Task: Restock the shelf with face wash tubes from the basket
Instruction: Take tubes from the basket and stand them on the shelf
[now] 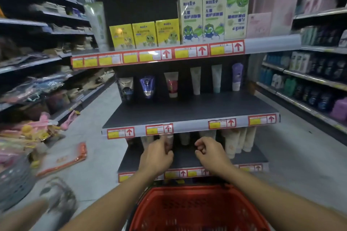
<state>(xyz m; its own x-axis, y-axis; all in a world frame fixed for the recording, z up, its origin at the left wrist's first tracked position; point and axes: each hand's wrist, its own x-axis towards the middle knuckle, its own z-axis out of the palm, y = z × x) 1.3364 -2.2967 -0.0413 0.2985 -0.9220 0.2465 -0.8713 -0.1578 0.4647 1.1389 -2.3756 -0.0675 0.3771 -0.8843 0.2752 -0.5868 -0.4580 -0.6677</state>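
My left hand (157,155) reaches onto the lower shelf (189,157) and grips a pale face wash tube (169,141) that stands upright there. Just to its right, my right hand (208,151) hovers over the same shelf with fingers curled and nothing in them. Several cream tubes (237,141) stand at the shelf's right end, and others stand behind my hands. The red basket (197,210) sits below my forearms at the bottom of the view; its contents are blurred. On the middle shelf (189,110), several tubes (171,84) stand in a row at the back.
Yellow and green boxes (189,22) fill the top shelf. Aisles with stocked shelves run along both sides. Packets (62,157) and a grey basket (15,182) lie on the floor at the left. The middle shelf's front area is bare.
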